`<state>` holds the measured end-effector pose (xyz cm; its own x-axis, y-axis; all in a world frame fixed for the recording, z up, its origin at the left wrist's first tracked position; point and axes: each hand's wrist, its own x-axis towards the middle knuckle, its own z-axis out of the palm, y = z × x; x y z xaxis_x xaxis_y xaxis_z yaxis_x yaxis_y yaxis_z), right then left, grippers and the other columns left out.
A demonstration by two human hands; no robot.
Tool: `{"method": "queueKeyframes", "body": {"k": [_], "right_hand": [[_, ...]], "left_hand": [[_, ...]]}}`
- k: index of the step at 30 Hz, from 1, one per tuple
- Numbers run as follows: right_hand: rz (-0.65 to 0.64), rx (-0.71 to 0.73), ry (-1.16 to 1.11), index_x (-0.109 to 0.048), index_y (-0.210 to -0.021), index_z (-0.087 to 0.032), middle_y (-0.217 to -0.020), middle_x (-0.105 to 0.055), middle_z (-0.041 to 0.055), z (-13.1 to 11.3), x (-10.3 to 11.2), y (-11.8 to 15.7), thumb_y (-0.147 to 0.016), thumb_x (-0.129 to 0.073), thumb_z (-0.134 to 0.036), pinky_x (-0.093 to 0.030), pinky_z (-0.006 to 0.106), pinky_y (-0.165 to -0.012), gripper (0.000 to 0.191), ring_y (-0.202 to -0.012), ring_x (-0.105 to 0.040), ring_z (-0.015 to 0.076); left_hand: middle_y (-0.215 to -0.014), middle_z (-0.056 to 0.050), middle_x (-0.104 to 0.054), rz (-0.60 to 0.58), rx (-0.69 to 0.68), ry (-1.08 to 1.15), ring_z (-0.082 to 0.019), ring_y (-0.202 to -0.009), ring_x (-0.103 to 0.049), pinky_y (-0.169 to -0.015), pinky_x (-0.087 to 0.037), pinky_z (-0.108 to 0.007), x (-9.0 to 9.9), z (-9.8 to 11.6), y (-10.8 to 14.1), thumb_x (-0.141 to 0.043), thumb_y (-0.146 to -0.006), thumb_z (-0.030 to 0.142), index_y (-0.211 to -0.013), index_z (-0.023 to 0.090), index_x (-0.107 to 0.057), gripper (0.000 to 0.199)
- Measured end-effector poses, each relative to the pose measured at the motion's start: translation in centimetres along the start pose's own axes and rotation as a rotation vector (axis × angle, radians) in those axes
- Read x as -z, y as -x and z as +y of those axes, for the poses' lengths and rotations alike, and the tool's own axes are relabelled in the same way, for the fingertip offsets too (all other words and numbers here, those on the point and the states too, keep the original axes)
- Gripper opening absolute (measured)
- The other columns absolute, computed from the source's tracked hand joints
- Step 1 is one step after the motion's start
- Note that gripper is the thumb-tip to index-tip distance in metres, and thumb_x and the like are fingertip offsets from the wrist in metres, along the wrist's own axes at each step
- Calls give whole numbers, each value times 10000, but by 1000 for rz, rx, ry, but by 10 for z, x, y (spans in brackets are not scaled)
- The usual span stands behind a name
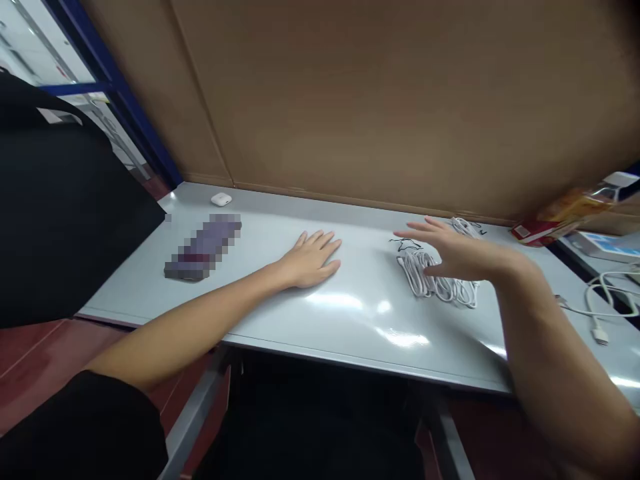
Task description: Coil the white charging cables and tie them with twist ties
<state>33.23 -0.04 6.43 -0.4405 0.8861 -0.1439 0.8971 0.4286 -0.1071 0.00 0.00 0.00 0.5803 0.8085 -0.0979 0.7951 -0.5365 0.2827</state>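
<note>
From the head camera, the coiled white cable (435,281) lies on the pale, glossy tabletop (380,350), its loops bunched side by side. The right hand (465,257) is over the coil, palm down, its grip open with the fingers spread; from this angle I cannot tell whether it touches the loops. Left of the coil, the left hand (310,260) lies flat on the tabletop, its grip open and holding nothing.

The coil looks light and limp, and its smooth loops would probably slide apart if pinched at one end. The surest hold seems to be around the middle of the bundle, gathering several loops at once. A thin black wire (405,245) sits just behind the coil's left end, and a smaller bundle of white cable (465,227) lies behind the coil.

Farther left of the coil, beyond the left hand, are a pixelated object (203,247) and a small white case (221,199). Behind the coil, a cardboard wall (350,100) meets the tabletop and closes off movement that way. The tabletop's front edge runs near the coil, so loose loops could slip over it. Off to the coil's right are a red and orange packet (565,220) and a loose white cable with a plug (600,313).
</note>
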Motion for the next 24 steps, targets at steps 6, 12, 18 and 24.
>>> {"method": "queueKeyframes", "body": {"k": [6, 12, 18, 24], "right_hand": [[21, 53, -1, -499, -1573, -335, -1708, -353, 51, -35, -28, -16, -745, -598, -102, -436, 612, -1171, 866, -1612, -173, 399], [186, 143, -74, -610, -1475, -211, -1602, -490, 148, -76, -36, -22, -920, -578, -258, -422, 565, -1185, 559, -1539, -359, 378], [154, 99, -178, -582, -1500, -267, -1489, -589, 122, -68, -30, -16, -936, -585, -393, -560, 487, -1021, 578, -1247, -647, 341], [-32, 56, -157, -650, -1424, -294, -1402, -674, 90, -49, -15, -10, -875, -639, -400, -580, 466, -961, 559, -1173, -688, 334]], "left_hand": [[-1761, -114, -175, 14, 10, 7, -332, -1635, -103, -1306, -67, -588, -2, 0, -2, -272, -1054, 549, -1658, 201, -303, 697], [-1649, -132, -420, 120, -67, 89, -325, -1548, -344, -1292, -154, -607, 3, -1, -1, -406, -1018, 497, -1530, 216, -513, 594], [-1623, -61, -454, 127, -206, 206, -304, -1509, -382, -1271, -288, -509, 6, 7, 4, -539, -962, 458, -1551, 314, -495, 608], [-1540, -71, -528, 139, -322, 185, -298, -1441, -454, -1227, -352, -453, 1, 10, 5, -573, -969, 515, -1359, 302, -659, 453]]}}
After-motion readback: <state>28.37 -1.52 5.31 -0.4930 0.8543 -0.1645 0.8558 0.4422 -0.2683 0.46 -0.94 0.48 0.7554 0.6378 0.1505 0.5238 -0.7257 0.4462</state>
